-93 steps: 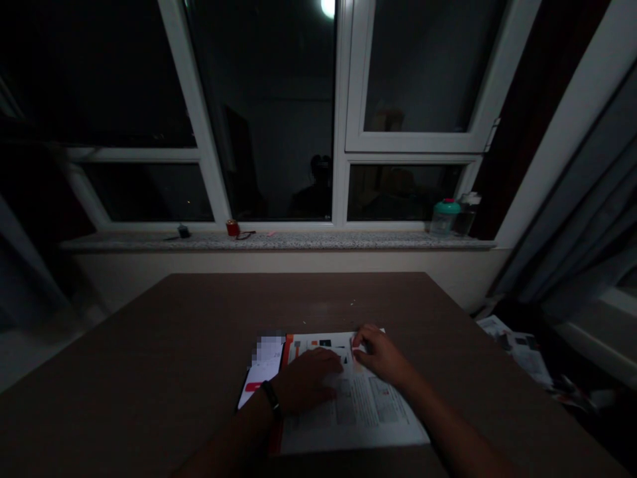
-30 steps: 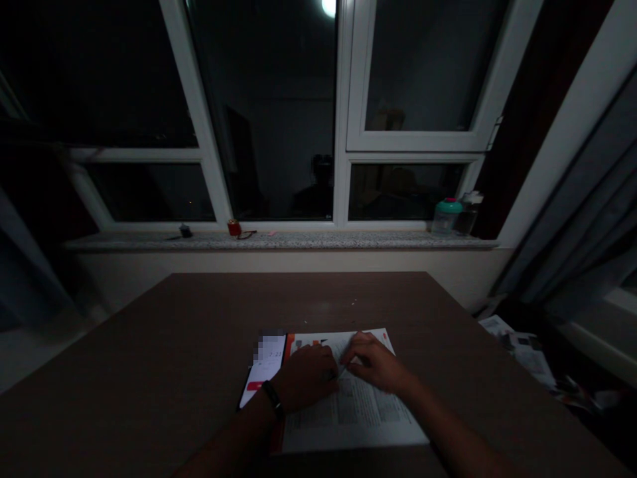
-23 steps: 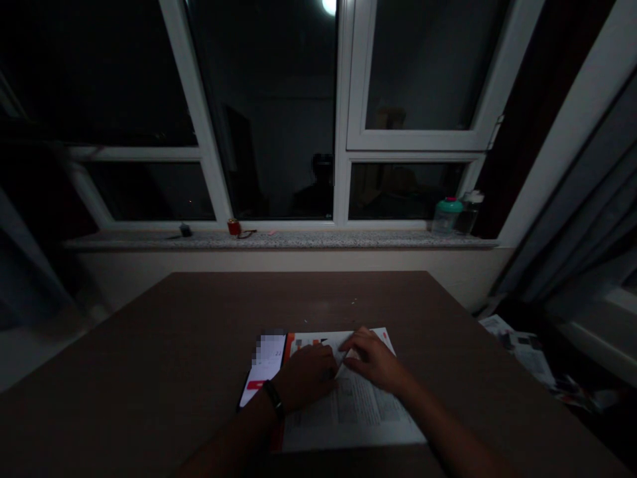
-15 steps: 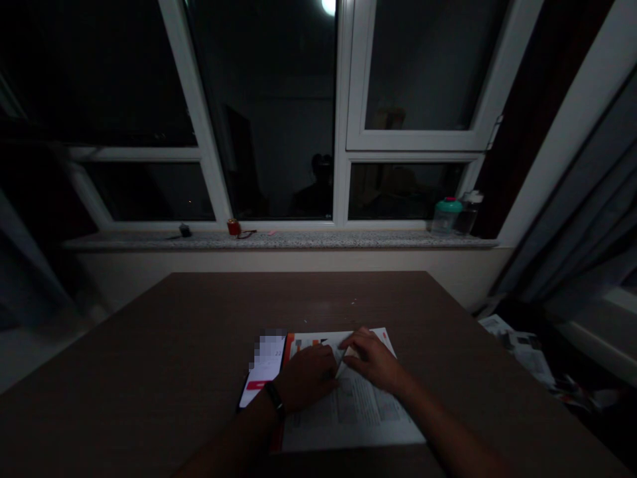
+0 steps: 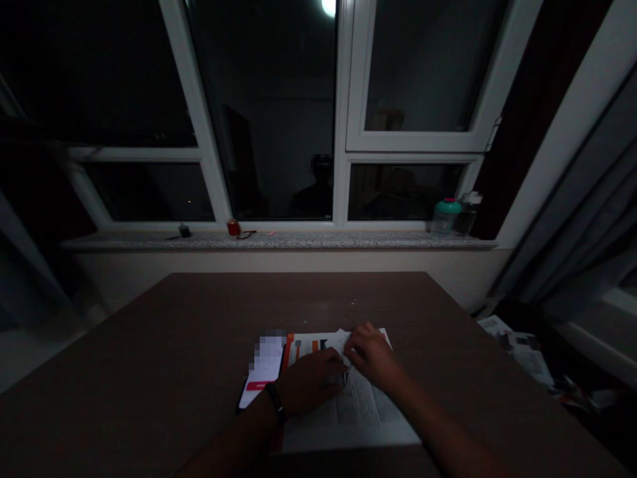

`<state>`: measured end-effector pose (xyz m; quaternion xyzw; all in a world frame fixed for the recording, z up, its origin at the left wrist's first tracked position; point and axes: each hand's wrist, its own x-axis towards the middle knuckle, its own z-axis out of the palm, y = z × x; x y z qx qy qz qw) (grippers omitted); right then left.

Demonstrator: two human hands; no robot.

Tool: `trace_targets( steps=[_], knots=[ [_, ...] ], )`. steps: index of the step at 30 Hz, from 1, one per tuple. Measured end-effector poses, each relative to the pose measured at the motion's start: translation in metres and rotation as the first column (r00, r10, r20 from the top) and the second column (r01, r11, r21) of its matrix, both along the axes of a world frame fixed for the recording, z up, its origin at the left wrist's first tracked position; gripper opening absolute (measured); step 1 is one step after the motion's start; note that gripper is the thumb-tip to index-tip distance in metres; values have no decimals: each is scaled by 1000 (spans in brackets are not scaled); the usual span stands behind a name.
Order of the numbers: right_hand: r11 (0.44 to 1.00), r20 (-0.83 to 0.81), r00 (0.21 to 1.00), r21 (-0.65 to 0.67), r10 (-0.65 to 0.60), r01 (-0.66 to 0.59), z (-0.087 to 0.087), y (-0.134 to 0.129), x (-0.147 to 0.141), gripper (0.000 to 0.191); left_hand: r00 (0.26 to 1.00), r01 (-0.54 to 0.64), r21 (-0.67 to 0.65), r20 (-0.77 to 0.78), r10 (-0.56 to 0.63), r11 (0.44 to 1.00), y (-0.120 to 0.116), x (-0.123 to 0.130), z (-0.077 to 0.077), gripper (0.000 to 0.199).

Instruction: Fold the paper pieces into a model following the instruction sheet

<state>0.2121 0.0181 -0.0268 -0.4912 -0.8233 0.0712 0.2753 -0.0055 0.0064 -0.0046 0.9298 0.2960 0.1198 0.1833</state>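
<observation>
A printed booklet (image 5: pixel 368 425) with an orange-red left edge lies on the table under both my hands. Between them is a small white piece of paper (image 5: pixel 340 336), partly hidden by my fingers; it seems folded. My left hand (image 5: pixel 311 382), with a dark band at the wrist, curls its fingers around the paper's near left side. From the right, my right hand (image 5: pixel 371 352) pinches the paper's other side with bent fingers. Left of the booklet lies a phone (image 5: pixel 266 364) with a lit screen, close to my left wrist.
The brown table (image 5: pixel 209 312) reaches toward a granite window sill (image 5: pixel 308 239). On the sill stand a small dark bottle (image 5: pixel 184 230), a red object (image 5: pixel 233 228) and a teal-lidded bottle (image 5: pixel 446 216). Papers (image 5: pixel 527 358) are piled beyond the table's right side.
The white paper between my hands has turned, and more of it shows beyond my fingers. My left fingers have shifted slightly right; my right hand has moved up a little.
</observation>
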Motion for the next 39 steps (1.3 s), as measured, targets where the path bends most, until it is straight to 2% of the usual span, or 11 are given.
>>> trace_targets(
  steps=[7, 25, 34, 39],
  knots=[
    [999, 110, 993, -9, 44, -43, 7, -6, 2, 10, 999, -3, 61, -40, 5, 998, 1, 0, -1, 36],
    [996, 158, 983, -16, 91, -90, 6, -8, -4, 26, 992, -69, 133, -93, 82, 989, 2, -3, -3, 45],
    [997, 158, 985, -26, 71, -68, 4, -9, -4, 25, 994, -4, 151, -111, 21, 988, 2, -2, 3, 17],
    [999, 171, 984, -24, 48, -45, 2, -9, -5, 25, 990, 53, 191, -140, -27, 980, 1, 0, 6, 16]
  ],
)
